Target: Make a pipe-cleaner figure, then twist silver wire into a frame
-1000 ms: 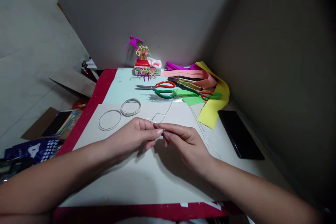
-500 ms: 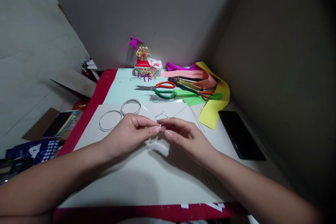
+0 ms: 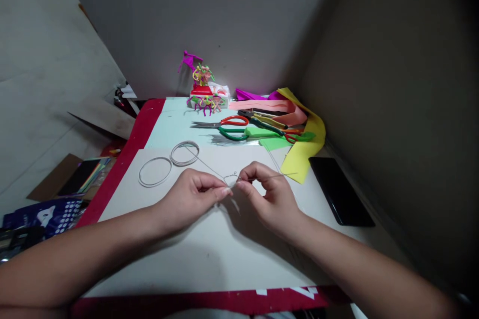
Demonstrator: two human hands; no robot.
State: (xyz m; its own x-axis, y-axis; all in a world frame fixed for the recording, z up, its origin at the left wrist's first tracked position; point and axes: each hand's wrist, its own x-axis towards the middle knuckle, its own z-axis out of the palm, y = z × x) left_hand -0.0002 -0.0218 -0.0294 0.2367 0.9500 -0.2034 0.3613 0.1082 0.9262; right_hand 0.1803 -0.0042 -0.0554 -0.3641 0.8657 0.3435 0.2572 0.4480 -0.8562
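Note:
A thin wire with a twisted middle (image 3: 231, 175) is stretched between my two hands above the pale board. My left hand (image 3: 196, 193) pinches its left part between thumb and forefinger; one loose end runs up and away to the left. On the other side, my right hand (image 3: 269, 192) pinches the wire at the right of the twist, and another end sticks out past the fingers to the right. Two coils of wire, one nearer (image 3: 154, 172) and one farther (image 3: 184, 153), lie beyond my left hand.
Scissors (image 3: 234, 127) with red and green handles lie at the back beside pliers (image 3: 262, 120) and thin cut wires. Yellow (image 3: 316, 134) and pink strips lie to the right, near a black phone (image 3: 340, 191). Small colourful figures (image 3: 203, 75) stand by a box. A red edge (image 3: 187, 305) borders the table.
My right hand has shifted slightly right and turned, so its pinch on the wire now shows. The twisted part has tipped lower, and the wire ends point out sideways.

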